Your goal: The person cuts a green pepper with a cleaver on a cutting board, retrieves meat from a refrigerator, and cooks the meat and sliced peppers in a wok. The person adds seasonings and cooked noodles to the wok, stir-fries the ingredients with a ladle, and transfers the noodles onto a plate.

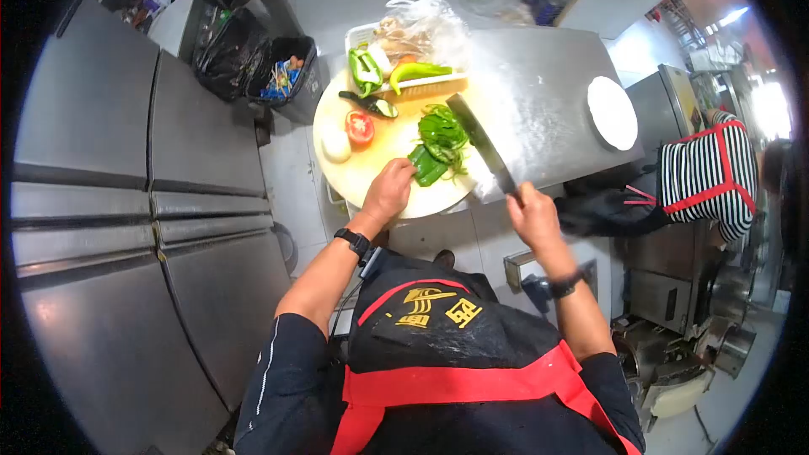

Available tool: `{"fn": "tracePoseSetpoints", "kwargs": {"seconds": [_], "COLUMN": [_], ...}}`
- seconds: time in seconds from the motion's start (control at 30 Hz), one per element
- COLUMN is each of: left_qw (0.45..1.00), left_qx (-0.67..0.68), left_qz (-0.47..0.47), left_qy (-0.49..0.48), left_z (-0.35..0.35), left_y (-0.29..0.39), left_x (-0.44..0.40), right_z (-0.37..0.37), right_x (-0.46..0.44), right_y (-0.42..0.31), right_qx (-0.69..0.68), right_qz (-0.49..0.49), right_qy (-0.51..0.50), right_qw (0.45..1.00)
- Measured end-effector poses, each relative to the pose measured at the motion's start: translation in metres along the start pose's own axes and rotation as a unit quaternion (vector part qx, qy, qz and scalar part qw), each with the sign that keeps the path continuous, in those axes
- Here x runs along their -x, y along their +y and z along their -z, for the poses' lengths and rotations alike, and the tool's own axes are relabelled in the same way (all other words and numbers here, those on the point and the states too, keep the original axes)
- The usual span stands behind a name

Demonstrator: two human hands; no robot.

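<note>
My right hand (534,216) is closed round the handle of a cleaver (482,141). The blade points up and left, its far end beside a heap of sliced green pepper (442,128). My left hand (391,190), fingers curled, has its fingertips at the edge of a flat green pepper piece (427,167) on the round cutting board (379,168). Left of the slices lie a halved tomato (360,128), a pale round vegetable (335,146), probably an onion, and a dark green vegetable (371,104) with a cut end.
Behind the board stands a white basket (431,86) with peppers and a plastic bag (430,24). A white plate (613,114) rests on the steel table (539,84). A bin (291,76) stands left, near steel refrigerators (84,101). Right, a person in a striped top (706,175) bends over.
</note>
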State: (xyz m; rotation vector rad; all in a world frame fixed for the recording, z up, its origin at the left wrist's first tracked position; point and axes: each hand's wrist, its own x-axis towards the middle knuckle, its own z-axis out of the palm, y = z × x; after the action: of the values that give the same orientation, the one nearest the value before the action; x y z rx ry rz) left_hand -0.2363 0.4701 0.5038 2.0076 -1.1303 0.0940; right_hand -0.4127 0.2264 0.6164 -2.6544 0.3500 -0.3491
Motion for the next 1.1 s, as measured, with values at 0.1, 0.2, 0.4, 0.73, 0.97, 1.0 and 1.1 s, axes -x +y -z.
{"fn": "tracePoseSetpoints", "kwargs": {"seconds": [0.1,0.2,0.4,0.73,0.97,1.0,1.1], "left_qw": [1.000,0.999,0.975,0.962,0.980,0.984,0.979], "left_qx": [-0.009,-0.017,-0.079,-0.068,-0.026,0.013,-0.003], "left_qz": [0.005,-0.022,-0.149,-0.124,-0.127,-0.123,-0.171], "left_qy": [0.013,0.019,-0.146,-0.234,-0.153,-0.128,-0.111], "left_z": [0.004,0.002,-0.049,-0.007,-0.034,-0.040,-0.050], "left_y": [0.012,0.016,-0.011,0.009,-0.019,-0.023,-0.039], "left_x": [-0.023,-0.065,-0.163,-0.101,-0.089,-0.086,-0.082], "right_z": [-0.013,-0.013,-0.061,-0.116,-0.156,-0.163,-0.198], "right_x": [0.004,-0.002,0.013,0.012,-0.011,-0.013,-0.006], "right_y": [0.034,0.034,0.060,-0.026,-0.093,-0.089,-0.073], "right_qx": [-0.078,-0.360,-0.473,-0.468,-0.378,-0.257,-0.098], "right_qz": [-0.062,-0.334,-0.402,-0.462,-0.452,-0.398,-0.002], "right_qy": [0.017,-0.077,-0.086,-0.023,-0.082,-0.132,0.036], "right_qw": [0.995,0.868,0.779,0.753,0.804,0.871,0.995]}}
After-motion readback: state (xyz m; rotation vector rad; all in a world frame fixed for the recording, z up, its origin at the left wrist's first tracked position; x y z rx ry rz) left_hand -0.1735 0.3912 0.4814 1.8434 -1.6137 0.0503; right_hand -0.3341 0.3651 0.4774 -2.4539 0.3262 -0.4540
